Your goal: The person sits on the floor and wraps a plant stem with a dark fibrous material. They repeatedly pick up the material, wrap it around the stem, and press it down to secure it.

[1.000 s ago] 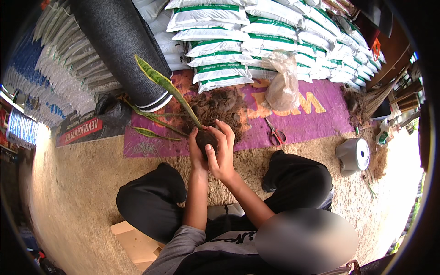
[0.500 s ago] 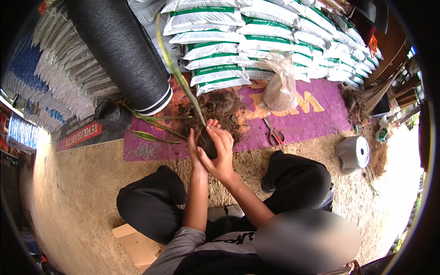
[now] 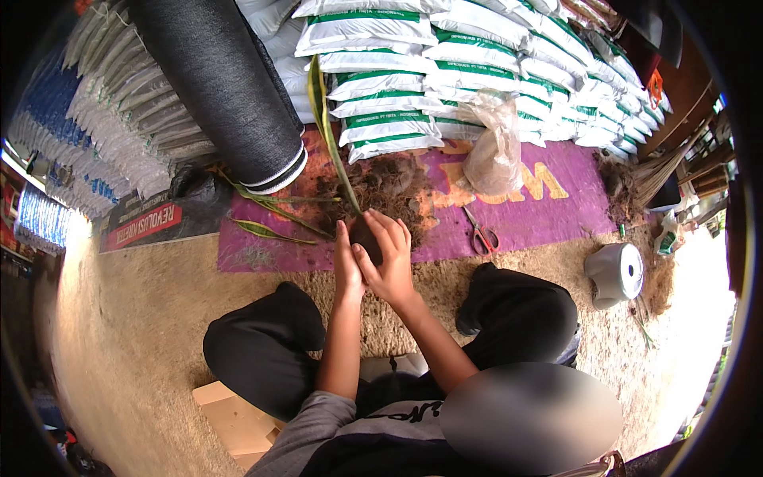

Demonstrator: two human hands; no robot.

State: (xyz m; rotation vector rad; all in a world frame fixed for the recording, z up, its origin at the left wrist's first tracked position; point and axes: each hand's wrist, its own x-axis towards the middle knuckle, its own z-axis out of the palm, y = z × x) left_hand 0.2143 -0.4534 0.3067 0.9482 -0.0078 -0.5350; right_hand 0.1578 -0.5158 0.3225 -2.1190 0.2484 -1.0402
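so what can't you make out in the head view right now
Head view:
dark clump at the base of the snake plant leaf: largely hidden by the left hand and right hand
black mesh roll: far end cut off by the top edge
translucent plastic bag: contents obscured by its cloudy film
cardboard: partly covered by the left leg

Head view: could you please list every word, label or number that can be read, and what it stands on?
I won't copy out printed words, but lettering stands here:
White-and-green sacks: small white print on green.
Purple banner: large yellow letters, partly covered.
Dark banner: pale letters on a red panel; the rest too small to read.
Grey shirt: black script, too partial to read.
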